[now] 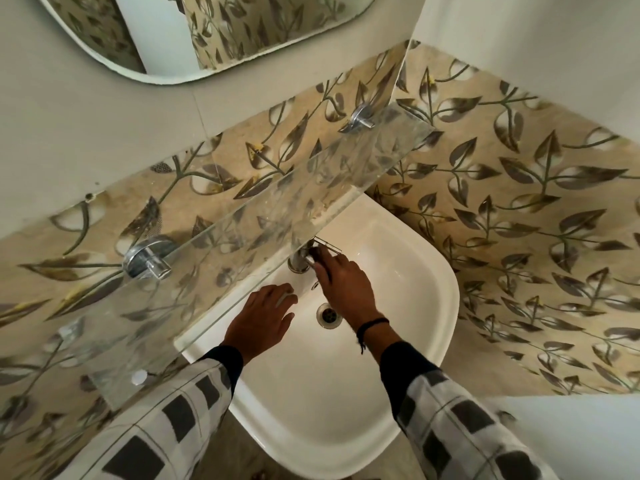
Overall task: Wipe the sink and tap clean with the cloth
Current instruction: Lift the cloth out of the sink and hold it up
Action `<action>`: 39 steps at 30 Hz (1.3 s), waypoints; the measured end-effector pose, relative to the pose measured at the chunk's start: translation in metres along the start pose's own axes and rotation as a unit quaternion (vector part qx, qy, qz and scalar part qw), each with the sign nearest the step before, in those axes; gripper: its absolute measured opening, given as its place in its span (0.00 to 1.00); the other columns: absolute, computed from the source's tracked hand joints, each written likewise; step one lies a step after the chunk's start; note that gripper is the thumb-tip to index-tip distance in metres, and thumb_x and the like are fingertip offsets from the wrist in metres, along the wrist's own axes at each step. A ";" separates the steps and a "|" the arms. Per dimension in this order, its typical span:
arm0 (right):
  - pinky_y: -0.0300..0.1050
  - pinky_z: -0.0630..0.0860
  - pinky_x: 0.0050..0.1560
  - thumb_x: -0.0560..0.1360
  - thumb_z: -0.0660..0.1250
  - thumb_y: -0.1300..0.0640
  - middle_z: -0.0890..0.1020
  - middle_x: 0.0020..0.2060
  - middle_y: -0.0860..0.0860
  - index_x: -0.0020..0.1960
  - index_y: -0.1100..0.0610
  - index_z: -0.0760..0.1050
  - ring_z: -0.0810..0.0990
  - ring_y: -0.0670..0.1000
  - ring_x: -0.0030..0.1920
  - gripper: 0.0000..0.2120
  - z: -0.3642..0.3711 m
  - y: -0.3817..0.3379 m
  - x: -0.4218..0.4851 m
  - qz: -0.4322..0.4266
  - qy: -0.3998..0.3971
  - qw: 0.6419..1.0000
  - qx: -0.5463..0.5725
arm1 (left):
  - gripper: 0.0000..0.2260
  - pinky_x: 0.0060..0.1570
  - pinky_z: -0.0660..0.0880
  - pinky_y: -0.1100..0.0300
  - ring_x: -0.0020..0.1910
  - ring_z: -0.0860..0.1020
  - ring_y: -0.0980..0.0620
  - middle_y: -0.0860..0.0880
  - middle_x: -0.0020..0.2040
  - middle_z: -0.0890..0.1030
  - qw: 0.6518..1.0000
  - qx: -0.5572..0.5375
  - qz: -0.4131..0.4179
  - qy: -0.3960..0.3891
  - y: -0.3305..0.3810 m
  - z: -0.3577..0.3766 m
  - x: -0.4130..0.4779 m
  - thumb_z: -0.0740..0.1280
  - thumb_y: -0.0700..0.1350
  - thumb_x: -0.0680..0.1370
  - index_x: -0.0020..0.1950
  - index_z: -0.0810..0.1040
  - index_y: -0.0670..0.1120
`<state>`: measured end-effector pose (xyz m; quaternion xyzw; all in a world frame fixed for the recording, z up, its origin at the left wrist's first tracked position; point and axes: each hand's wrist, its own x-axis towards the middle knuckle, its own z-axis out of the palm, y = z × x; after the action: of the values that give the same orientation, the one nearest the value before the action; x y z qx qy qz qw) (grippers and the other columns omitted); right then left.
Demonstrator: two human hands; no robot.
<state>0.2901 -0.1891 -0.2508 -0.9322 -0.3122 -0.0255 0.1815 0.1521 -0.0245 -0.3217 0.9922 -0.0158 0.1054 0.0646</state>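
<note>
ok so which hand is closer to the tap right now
The right hand: its fingers reach the tap at the back of the sink. The left hand lies lower, over the basin beside the drain, apart from the tap.

White sink [415, 341] with a silver drain [328, 315] and silver tap [300, 260]. Beige wall tiles [519, 188] printed with grey-brown leaves on green stems. Clear glass shelf [263, 216] on chrome brackets [147, 259]. Sleeves [460, 420] checked white and dark grey, with black cuffs; black wristband [372, 325].
</note>
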 end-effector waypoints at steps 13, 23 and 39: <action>0.45 0.78 0.56 0.74 0.73 0.55 0.83 0.53 0.42 0.64 0.48 0.79 0.81 0.41 0.52 0.18 -0.056 0.048 -0.011 0.059 0.135 0.943 0.300 | 0.14 0.54 0.75 0.52 0.60 0.75 0.45 0.49 0.66 0.75 1.000 -0.008 0.002 0.021 0.002 -0.005 -0.001 0.66 0.51 0.79 0.63 0.76 0.49; 0.49 0.79 0.45 0.78 0.69 0.52 0.76 0.64 0.53 0.66 0.47 0.77 0.79 0.57 0.51 0.17 -0.037 -0.006 0.025 -0.187 0.099 0.977 0.020 | 0.14 0.56 0.74 0.51 0.61 0.75 0.44 0.50 0.67 0.75 1.000 -0.015 -0.009 0.008 0.001 0.001 -0.001 0.65 0.52 0.80 0.63 0.76 0.50; 0.45 0.79 0.43 0.73 0.69 0.60 0.81 0.53 0.52 0.58 0.52 0.83 0.82 0.54 0.47 0.15 -0.085 0.040 0.007 -0.170 0.223 0.959 0.039 | 0.14 0.54 0.74 0.52 0.60 0.75 0.46 0.51 0.66 0.75 1.000 -0.013 -0.007 0.011 0.000 -0.001 0.001 0.64 0.51 0.79 0.63 0.76 0.51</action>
<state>0.3250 -0.2450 -0.1838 -0.8282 -0.4186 -0.2507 0.2758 0.1525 -0.0239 -0.3203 0.9902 -0.0099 0.1155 0.0785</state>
